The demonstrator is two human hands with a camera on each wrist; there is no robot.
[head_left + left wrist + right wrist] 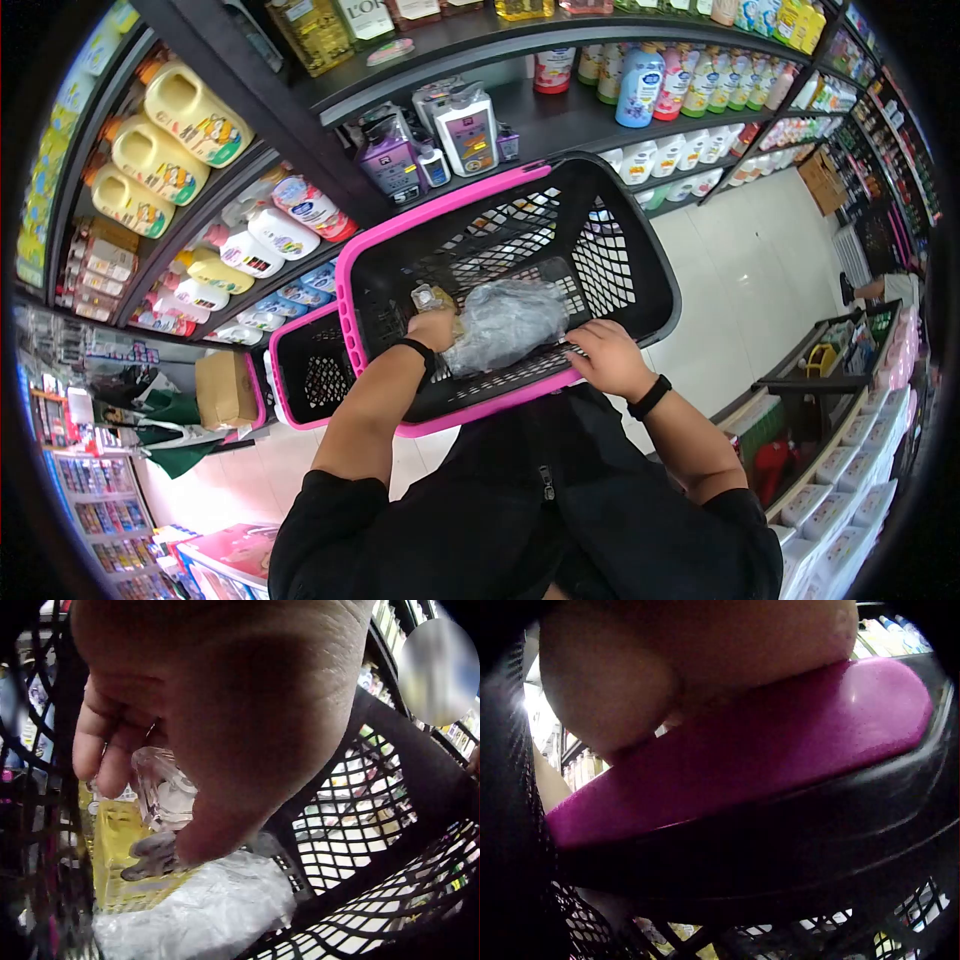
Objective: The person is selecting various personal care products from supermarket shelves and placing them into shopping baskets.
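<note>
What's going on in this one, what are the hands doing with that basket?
A person stands in a shop aisle with a black, pink-rimmed basket in front of them. Their left hand reaches inside it and grips the clear cap of a bottle of yellow liquid. Their right hand holds the basket's near rim. A crumpled clear plastic bag lies in the basket beside the bottle. Stocked shelves run alongside.
</note>
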